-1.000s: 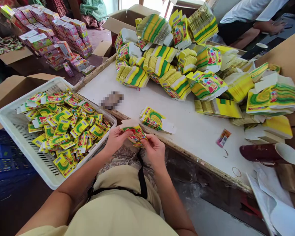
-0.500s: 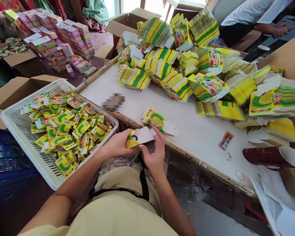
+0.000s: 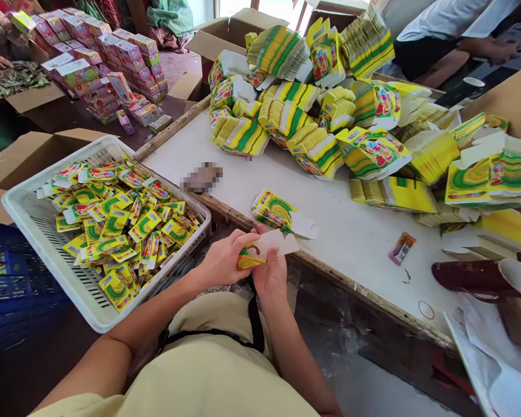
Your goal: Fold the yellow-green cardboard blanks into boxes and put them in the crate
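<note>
Between my hands is a small yellow-green carton point(image 3: 250, 256) with a white flap pointing right. My left hand point(image 3: 226, 258) wraps its printed end. The fingers and thumb of my right hand point(image 3: 272, 275) are closed on its white part. Just beyond them, near the table's edge, lies a small stack of flat yellow cartons point(image 3: 278, 211). To the left, a white basket point(image 3: 102, 321) holds many folded yellow cartons point(image 3: 121, 223).
Bundles of flat cartons point(image 3: 304, 127) cover the back of the white table point(image 3: 330, 231). A maroon mug point(image 3: 469, 277) lies at the right near a small sachet point(image 3: 402, 248). Pink boxes point(image 3: 125, 58) are stacked at the back left. Other people's hands show at both upper corners.
Both hands have shifted slightly, the left one to the right and up around the carton. The carton's white flap now reaches further right, and my right hand's fingers have closed in on it.
</note>
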Demonstrator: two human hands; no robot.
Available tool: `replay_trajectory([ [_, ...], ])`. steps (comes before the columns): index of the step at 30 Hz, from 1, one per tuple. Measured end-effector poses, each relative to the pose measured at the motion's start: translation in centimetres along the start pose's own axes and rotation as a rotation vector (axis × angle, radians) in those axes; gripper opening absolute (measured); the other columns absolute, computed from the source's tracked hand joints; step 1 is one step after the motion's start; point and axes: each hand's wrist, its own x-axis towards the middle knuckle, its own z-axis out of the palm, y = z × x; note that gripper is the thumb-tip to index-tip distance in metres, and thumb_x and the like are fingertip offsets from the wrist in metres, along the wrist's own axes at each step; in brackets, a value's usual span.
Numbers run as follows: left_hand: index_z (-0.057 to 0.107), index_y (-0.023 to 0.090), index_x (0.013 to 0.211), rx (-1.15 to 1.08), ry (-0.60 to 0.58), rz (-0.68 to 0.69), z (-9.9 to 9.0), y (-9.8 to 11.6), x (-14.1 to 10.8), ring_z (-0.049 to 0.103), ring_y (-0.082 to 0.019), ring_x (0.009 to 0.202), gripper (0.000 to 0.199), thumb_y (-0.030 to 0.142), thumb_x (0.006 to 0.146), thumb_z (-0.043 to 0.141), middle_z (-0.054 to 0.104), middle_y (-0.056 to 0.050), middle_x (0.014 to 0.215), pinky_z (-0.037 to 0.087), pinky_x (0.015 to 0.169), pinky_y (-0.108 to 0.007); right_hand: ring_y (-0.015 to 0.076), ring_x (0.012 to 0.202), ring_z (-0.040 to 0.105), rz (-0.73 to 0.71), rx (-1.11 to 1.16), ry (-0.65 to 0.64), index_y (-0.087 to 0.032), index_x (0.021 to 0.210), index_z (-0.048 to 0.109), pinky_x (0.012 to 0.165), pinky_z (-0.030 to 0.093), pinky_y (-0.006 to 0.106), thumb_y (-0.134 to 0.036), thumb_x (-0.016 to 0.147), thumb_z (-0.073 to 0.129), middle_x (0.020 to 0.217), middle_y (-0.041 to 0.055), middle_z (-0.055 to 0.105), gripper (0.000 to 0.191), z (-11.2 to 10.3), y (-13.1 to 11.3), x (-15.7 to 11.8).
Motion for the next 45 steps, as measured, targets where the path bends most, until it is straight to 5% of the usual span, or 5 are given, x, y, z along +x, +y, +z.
replay_trajectory([
  [7,0.045,0.023,0.115,-0.033,-0.071,0.021,-0.4,-0.2,0.2,0.062,-0.025,0.1,0.049,0.016,0.07,0.062,0.06,-0.008,0.11,0.051,0.082,-0.036,0.0272,0.12,0.062,0.165,-0.208,-0.466,-0.024,0.132,0.058,0.103,0.05,0.049,-0.07,0.078,0.062,0.126,0.0117,0.068,0.071,-1.2,-0.3,1.1],
  [21,0.04,0.016,0.122,0.048,-0.007,-0.174,-0.6,-0.6,0.4,0.055,-0.03,0.108,0.063,0.017,0.064,0.064,0.052,-0.014,0.118,0.05,0.089,-0.047,0.0246,0.135,0.05,-0.386,-0.734,-0.185,-0.025,0.152,0.035,0.112,0.042,0.044,-0.029,0.097,0.048,0.15,0.0092,0.048,0.057,-2.7,0.9,0.6],
  [26,0.05,0.017,0.117,0.07,-0.047,-0.182,-2.1,-0.6,0.7,0.061,-0.029,0.101,0.05,0.019,0.069,0.064,0.064,-0.011,0.111,0.051,0.086,-0.043,0.025,0.146,0.033,-0.583,-0.982,-0.385,-0.029,0.156,0.022,0.113,0.042,0.04,-0.027,0.098,0.048,0.163,0.0062,0.022,0.064,-3.0,0.1,1.0],
  [34,0.059,0.018,0.114,0.009,-0.137,-0.172,-3.3,-1.0,1.0,0.067,-0.024,0.096,0.046,0.028,0.07,0.069,0.071,-0.007,0.108,0.052,0.083,-0.035,0.0237,0.135,0.05,-0.5,-0.977,-0.594,-0.028,0.118,0.069,0.105,0.048,0.038,-0.029,0.094,0.058,0.155,0.0082,0.042,0.027,-4.4,-2.2,2.2],
  [45,0.057,0.018,0.122,0.108,-0.214,-0.184,-4.2,-0.8,1.0,0.066,-0.026,0.105,0.054,0.031,0.071,0.068,0.069,-0.009,0.118,0.051,0.09,-0.036,0.0279,0.139,0.045,-0.386,-0.788,-0.504,-0.025,0.123,0.063,0.11,0.042,0.045,-0.031,0.083,0.071,0.154,0.0126,0.041,0.041,-2.7,-0.7,1.0],
])
